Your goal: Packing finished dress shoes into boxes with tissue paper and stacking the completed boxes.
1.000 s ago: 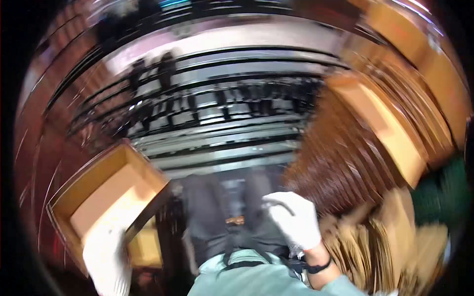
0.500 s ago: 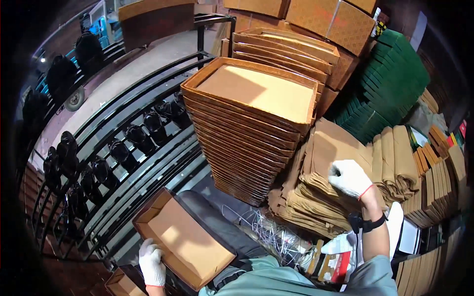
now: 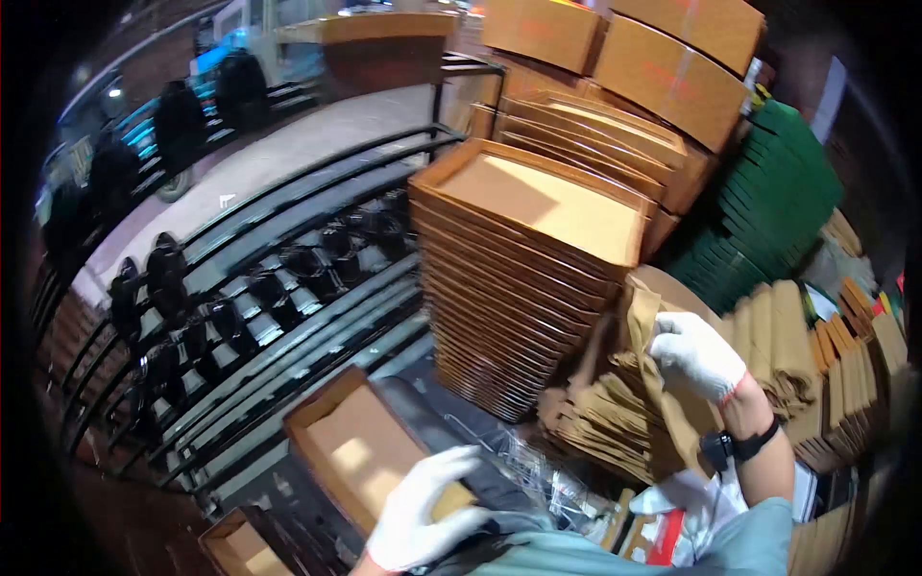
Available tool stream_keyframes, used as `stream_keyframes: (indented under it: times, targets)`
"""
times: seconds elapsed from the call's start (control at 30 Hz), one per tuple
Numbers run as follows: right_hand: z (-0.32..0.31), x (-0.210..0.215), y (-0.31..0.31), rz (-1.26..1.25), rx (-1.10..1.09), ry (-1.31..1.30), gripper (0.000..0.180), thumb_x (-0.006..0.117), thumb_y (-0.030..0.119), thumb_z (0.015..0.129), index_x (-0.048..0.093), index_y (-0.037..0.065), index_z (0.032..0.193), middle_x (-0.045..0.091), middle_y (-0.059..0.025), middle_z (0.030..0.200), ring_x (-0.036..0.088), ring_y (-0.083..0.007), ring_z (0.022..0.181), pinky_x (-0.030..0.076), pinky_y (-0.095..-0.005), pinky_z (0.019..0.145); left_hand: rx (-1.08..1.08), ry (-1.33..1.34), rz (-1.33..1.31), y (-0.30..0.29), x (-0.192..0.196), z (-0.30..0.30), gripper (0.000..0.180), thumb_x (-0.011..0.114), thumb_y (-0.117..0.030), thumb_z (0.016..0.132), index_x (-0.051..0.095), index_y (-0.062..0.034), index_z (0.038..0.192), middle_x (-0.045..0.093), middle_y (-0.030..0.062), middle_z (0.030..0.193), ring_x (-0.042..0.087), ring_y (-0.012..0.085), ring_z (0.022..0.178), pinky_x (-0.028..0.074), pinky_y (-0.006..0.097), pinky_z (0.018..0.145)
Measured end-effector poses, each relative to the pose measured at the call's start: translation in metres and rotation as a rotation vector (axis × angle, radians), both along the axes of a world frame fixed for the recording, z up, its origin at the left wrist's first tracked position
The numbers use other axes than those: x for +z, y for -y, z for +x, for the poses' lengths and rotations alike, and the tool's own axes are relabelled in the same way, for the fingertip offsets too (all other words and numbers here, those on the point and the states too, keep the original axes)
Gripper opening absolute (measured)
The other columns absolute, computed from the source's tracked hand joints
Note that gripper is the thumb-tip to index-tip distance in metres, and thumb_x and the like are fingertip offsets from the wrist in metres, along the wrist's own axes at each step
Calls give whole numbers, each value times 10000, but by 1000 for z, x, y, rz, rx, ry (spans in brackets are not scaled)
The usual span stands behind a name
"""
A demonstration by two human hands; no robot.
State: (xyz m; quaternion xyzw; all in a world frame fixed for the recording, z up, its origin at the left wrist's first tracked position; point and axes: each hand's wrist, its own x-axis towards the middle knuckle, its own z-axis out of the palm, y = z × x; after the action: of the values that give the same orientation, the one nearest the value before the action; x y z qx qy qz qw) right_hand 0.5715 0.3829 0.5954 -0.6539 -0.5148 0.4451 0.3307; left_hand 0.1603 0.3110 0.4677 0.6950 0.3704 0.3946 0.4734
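My right hand (image 3: pixel 699 355), in a white knit glove, has its fingers closed on the edge of a brown paper sheet (image 3: pixel 645 317). That sheet is bent upward off a pile of folded brown paper (image 3: pixel 615 427). In front of me a shallow brown cardboard box (image 3: pixel 312 432) lies open side up, tilted, on a dark surface. My left hand (image 3: pixel 427 514), gloved too, is held over the near end of this box with its fingers spread. Nothing shows in its grip, and whether it touches the box I cannot tell.
Nested brown box trays (image 3: pixel 509 288) form a tall stack ahead. Black metal racks (image 3: pixel 288 240) carry dark shoes on the left. Green cartons (image 3: pixel 768 202) and rolled brown paper (image 3: pixel 783 336) stand at the right. Another box (image 3: pixel 240 547) lies at lower left; clear plastic scraps (image 3: pixel 547 475) lie beyond my lap.
My right hand has taken hold of a paper sheet and raised its edge. My left hand has moved right from the box's left side to over its near end. The view has shifted.
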Motion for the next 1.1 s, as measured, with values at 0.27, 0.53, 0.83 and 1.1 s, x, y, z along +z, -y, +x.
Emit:
stream_keyframes:
  times: [0.27, 0.53, 0.83, 1.1]
  targets:
    - [-213, -20, -74, 118, 500, 63, 280, 689, 231, 1058, 677, -38, 979, 718, -135, 863, 728, -212, 739, 599, -363, 703, 137, 228, -580, -30, -9, 47, 496, 740, -338, 1094, 704, 39, 1415, 809, 89, 1219, 701, 164, 1069, 584, 373, 973]
    - [-442, 156, -259, 1350, 418, 391, 611, 761, 386, 1015, 651, -76, 1399, 661, -334, 1373, 664, -493, 1286, 549, -494, 1093, 839, 204, -531, 34, -89, -127, 431, 763, -293, 1077, 756, 45, 1345, 826, 76, 1173, 722, 131, 1054, 595, 329, 950]
    - [-506, 198, -440, 874, 813, 640, 403, 727, 340, 962, 843, 94, 1260, 847, -119, 1213, 784, -259, 1084, 590, -447, 952, 983, 270, -460, 70, -148, -140, 523, 728, -392, 1101, 734, 48, 1385, 823, 75, 1197, 713, 134, 1103, 582, 346, 979]
    - [-370, 126, -250, 880, 824, 274, 266, 693, 181, 966, 683, -60, 1076, 677, 23, 1035, 604, -96, 1021, 509, -315, 950, 985, 224, -481, 106, -161, -185, 410, 625, -329, 1152, 760, -1, 1357, 805, 52, 1104, 725, 162, 996, 588, 356, 872]
